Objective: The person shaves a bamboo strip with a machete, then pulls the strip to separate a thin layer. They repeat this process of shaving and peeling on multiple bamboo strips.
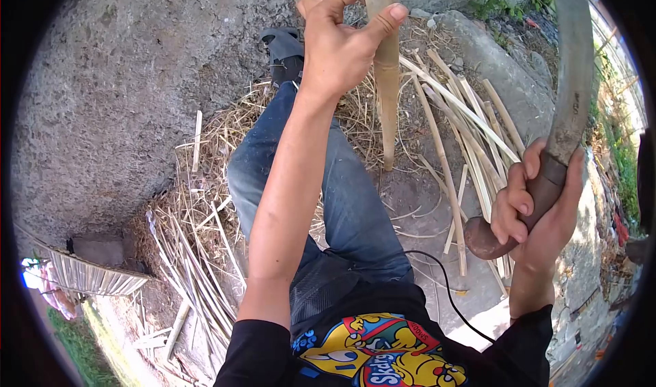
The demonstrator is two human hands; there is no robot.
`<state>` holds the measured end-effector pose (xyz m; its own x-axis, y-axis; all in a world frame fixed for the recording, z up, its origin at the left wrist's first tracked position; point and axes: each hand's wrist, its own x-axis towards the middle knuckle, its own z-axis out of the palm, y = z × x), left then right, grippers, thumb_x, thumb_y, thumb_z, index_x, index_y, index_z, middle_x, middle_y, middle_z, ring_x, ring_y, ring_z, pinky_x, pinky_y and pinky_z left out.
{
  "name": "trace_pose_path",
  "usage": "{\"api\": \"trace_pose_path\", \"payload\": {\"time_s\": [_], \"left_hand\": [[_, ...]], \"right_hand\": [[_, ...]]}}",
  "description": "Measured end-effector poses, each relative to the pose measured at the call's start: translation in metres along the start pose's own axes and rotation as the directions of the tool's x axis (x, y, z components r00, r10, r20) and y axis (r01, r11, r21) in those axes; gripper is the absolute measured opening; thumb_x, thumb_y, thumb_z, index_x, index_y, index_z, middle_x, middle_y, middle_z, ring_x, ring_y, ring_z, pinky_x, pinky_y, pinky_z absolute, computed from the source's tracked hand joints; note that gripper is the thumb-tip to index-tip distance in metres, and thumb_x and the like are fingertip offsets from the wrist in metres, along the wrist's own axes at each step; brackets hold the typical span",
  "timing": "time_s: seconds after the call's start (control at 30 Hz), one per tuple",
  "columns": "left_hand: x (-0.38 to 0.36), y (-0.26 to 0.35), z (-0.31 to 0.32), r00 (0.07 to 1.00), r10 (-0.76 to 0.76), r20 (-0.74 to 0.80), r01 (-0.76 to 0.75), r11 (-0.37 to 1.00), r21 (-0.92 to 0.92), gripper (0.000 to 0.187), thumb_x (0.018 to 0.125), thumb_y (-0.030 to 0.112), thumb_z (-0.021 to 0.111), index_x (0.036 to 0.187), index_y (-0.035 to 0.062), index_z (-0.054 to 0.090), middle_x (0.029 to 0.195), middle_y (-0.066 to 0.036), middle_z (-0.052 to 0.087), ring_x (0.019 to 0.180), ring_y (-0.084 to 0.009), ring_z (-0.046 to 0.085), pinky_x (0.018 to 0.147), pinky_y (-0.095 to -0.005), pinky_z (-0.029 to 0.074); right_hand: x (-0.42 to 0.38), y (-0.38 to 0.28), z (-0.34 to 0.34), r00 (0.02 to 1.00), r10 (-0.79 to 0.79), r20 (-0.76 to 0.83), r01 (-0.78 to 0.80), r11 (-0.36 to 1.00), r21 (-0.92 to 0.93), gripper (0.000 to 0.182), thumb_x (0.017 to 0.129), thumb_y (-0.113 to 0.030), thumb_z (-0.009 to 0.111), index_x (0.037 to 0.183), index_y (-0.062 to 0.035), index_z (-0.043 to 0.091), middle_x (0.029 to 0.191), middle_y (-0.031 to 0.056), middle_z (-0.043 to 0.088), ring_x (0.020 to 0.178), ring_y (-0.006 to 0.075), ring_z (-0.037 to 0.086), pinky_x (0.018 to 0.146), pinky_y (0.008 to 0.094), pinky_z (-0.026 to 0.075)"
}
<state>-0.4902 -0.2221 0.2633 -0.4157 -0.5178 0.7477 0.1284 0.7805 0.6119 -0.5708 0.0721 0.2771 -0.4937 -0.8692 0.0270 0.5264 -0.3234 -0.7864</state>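
Observation:
My left hand [342, 42] reaches far forward, its thumb and fingers closed on a bamboo piece [387, 79]. The bamboo hangs nearly upright, its top cut off by the frame edge and its lower end narrowing to a tip over the straw. On the right, my right hand [536, 206] is wrapped round the dark wooden handle of a machete [572, 66]. A rounded knob ends that handle. The broad grey blade points up and away, apart from the bamboo, and its far end is out of view.
Split bamboo strips [471, 120] lie on the ground ahead, with more strips [195, 284] at the left. Straw-like shavings [348, 127] surround my jeans-clad legs [348, 189]. A rough wall [137, 79] stands at left, a large stone [499, 59] at right. A black cord [444, 278] hangs near my waist.

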Motion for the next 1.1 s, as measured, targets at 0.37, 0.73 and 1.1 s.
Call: {"api": "trace_pose_path", "payload": {"time_s": [0.37,0.73,1.1], "left_hand": [[-0.003,0.000,-0.002,1.000,-0.011,0.005,0.011,0.994,-0.111,0.035,0.084,0.033,0.084,0.103,0.0052,0.075,0.127,-0.011,0.049,0.124,-0.0254,0.041,0.107,-0.0444,0.035],[-0.010,-0.010,-0.018,1.000,-0.024,-0.020,0.021,0.988,-0.154,0.030,0.081,0.035,0.087,0.096,0.0107,0.078,0.135,-0.004,0.048,0.129,-0.0198,0.041,0.106,-0.0437,0.032],[-0.014,-0.020,-0.023,0.999,-0.006,-0.039,-0.001,0.986,-0.168,0.028,0.082,0.035,0.086,0.096,0.0111,0.079,0.131,-0.003,0.051,0.124,-0.0176,0.043,0.102,-0.0392,0.032]], "right_hand": [[-0.003,0.009,-0.003,0.991,0.090,-0.096,-0.110,0.967,-0.228,0.065,0.105,-0.066,0.025,0.096,-0.0059,0.048,0.061,0.0037,0.045,0.041,0.0101,0.042,0.041,0.0277,0.039],[-0.008,0.026,-0.006,0.902,0.396,-0.169,-0.431,0.821,-0.374,0.063,0.105,-0.065,0.030,0.096,-0.0058,0.050,0.062,0.0037,0.047,0.041,0.0101,0.044,0.041,0.0266,0.039],[-0.016,0.091,-0.053,0.647,0.686,-0.332,-0.762,0.589,-0.270,0.060,0.103,-0.064,0.040,0.090,-0.0063,0.051,0.065,0.0046,0.050,0.043,0.0123,0.043,0.044,0.0285,0.040]]}}
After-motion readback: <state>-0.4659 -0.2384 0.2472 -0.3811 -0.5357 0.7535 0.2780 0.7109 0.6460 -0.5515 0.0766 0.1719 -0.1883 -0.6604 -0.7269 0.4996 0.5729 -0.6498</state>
